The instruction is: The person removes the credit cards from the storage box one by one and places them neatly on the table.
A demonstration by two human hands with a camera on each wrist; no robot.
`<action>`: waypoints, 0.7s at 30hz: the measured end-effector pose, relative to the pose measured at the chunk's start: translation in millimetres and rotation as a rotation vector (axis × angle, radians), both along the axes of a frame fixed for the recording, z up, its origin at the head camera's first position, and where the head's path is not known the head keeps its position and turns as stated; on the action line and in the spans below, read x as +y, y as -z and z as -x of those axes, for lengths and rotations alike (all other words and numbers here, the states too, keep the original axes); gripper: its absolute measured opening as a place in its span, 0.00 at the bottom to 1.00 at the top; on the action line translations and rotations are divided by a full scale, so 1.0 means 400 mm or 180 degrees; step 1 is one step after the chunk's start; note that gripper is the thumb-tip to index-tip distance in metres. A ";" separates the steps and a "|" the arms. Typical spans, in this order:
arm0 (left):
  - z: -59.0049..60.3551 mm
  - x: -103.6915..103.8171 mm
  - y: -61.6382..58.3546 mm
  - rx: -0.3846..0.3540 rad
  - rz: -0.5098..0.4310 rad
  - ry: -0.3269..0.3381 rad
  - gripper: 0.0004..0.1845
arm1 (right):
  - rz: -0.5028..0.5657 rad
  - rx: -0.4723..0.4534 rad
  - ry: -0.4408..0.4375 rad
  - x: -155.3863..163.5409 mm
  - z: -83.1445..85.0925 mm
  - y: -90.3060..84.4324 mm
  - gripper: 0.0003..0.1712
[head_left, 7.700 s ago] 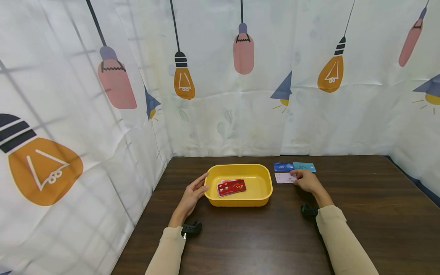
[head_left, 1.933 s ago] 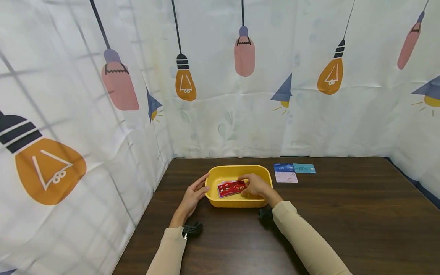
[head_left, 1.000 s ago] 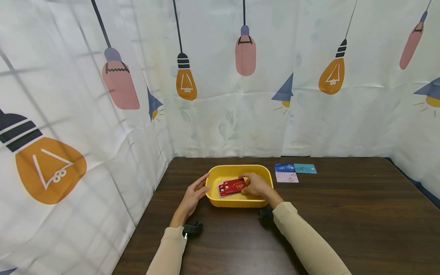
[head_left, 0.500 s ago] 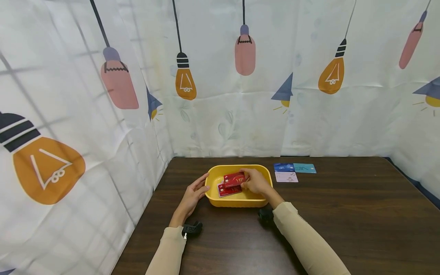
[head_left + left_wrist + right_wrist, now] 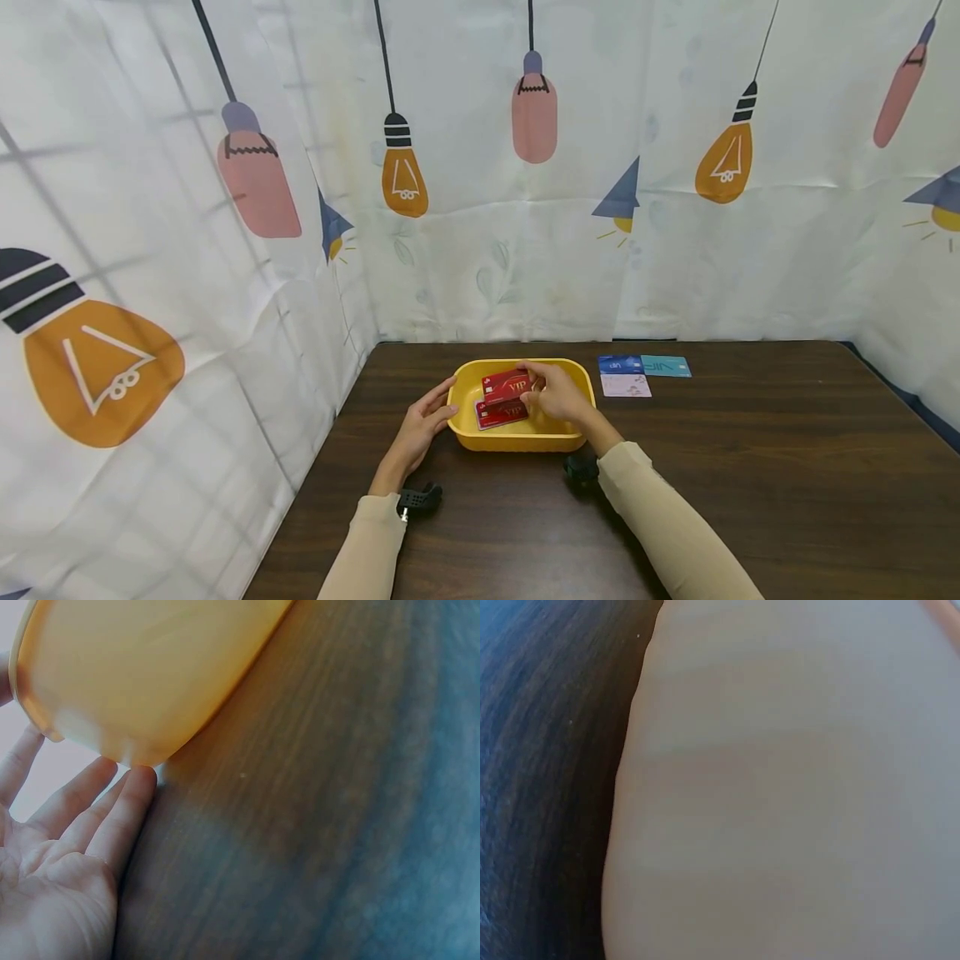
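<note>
Red plastic VIP card [image 5: 508, 387], rectangular w/ gold lettering, is held up over the yellow tub, pinched at its right edge by the right hand's thumb & fingertips, lifted clear of the card below it and tilted a bit.

Dark brown wood-grain table [image 5: 750, 467] carries everything; white curtain w/ printed lightbulbs [image 5: 480, 167] hangs round it on the back, left & right.

Yellow rounded-rectangle plastic tub [image 5: 480, 435] sits left of centre on the table, near the far edge. In the left wrist view its outer wall [image 5: 142, 667] fills the top left, w/ the tabletop beside it.

Left hand [image 5: 417, 429] lies flat on the table at the tub's left end, fingers straight & relaxed, tips touching the tub wall [image 5: 135, 780]; grips nothing.

Right hand [image 5: 558, 398] reaches in over the tub from the near right, fingers curled on the held card. Right wrist view shows only a blurred pale surface & a strip of table, so no finger detail there.

Second red plastic card [image 5: 497, 414] lies flat on the tub floor, just under & in front of the held one, partly overlapped in the head view.

Three cards lie flat on the table right of the tub, close together: dark blue card [image 5: 618, 364], teal card [image 5: 665, 366] just beside it, pale pink card [image 5: 625, 385] in front of the blue one.
</note>
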State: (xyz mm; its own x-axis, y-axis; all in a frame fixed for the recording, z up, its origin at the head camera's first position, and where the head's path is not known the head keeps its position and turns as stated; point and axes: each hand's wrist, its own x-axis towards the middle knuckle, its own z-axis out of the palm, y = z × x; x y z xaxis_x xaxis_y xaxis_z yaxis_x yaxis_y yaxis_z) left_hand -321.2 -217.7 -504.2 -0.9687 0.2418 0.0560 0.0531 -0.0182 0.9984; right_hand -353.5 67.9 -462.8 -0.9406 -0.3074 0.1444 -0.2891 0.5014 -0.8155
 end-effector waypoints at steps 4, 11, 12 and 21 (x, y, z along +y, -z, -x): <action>0.000 -0.003 -0.004 -0.0001 0.0017 -0.0004 0.30 | 0.0072 0.0042 -0.0002 -0.001 0.001 -0.003 0.30; 0.001 -0.003 -0.002 -0.0006 0.0025 -0.0033 0.30 | 0.0246 0.0128 -0.0033 0.002 0.002 -0.006 0.30; 0.000 -0.003 -0.002 -0.0001 0.0029 -0.0026 0.29 | 0.0277 0.0132 -0.0032 0.003 0.002 -0.007 0.30; -0.001 0.002 -0.003 -0.0009 -0.0012 -0.0022 0.29 | 0.0374 0.0161 0.0004 0.008 -0.003 -0.015 0.31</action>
